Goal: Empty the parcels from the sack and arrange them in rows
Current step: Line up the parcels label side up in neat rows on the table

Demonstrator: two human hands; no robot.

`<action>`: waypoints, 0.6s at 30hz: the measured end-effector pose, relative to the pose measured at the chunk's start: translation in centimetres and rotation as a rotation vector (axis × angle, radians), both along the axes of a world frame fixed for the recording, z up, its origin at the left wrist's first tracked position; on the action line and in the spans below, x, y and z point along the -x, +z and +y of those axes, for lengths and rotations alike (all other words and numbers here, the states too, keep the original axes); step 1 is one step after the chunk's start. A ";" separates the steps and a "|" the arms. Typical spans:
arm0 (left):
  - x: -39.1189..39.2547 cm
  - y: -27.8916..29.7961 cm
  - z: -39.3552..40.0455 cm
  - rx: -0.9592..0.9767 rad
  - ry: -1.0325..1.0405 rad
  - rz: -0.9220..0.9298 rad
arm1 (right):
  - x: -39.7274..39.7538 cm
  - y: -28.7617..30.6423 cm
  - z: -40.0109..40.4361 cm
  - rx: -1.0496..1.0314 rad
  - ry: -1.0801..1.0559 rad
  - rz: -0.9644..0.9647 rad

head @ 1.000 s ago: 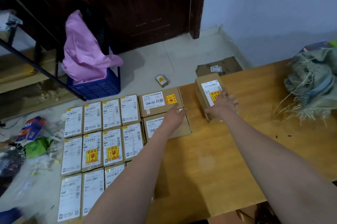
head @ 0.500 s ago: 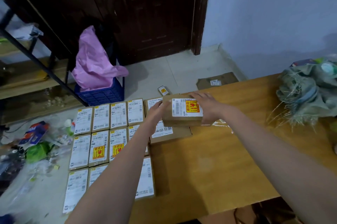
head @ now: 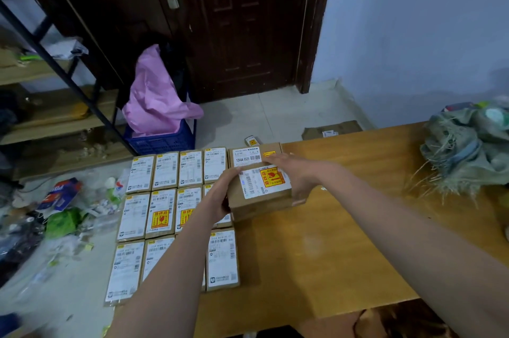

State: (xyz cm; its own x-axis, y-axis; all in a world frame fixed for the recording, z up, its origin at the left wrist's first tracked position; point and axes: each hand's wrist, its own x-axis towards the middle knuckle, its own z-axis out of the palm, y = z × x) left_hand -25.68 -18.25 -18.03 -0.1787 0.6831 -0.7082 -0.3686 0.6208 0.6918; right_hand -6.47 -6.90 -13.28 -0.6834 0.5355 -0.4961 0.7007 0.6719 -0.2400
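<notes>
Gripping a cardboard parcel (head: 259, 194) between them, the left hand (head: 220, 194) curls round its left end and the right hand (head: 297, 175) clasps its right side, just beside the rows of labelled parcels (head: 165, 200) on the wooden table (head: 344, 241); the grey sack (head: 468, 150) lies crumpled at the table's far right

Wooden surface (head: 344, 241), tan, runs from lower centre to the right edge. Labelled cardboard parcels (head: 165, 211) lie flat on its left end in rows, touching side by side, with a larger box (head: 256, 154) at the far end of the back row. A crumpled, frayed sack (head: 465, 156) lies at its far right.
</notes>
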 end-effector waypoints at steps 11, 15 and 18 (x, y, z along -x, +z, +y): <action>-0.7 -0.5 -2.3 -0.071 0.270 -0.143 | -1.9 -2.7 -1.8 0.679 -1.066 0.621; -2.3 -0.4 -2.7 -0.115 0.139 -0.219 | -0.7 -4.6 -3.3 1.039 -1.228 0.741; -2.8 -0.7 -2.8 -0.118 -0.048 -0.191 | 0.0 -5.3 -4.2 0.979 -1.241 0.800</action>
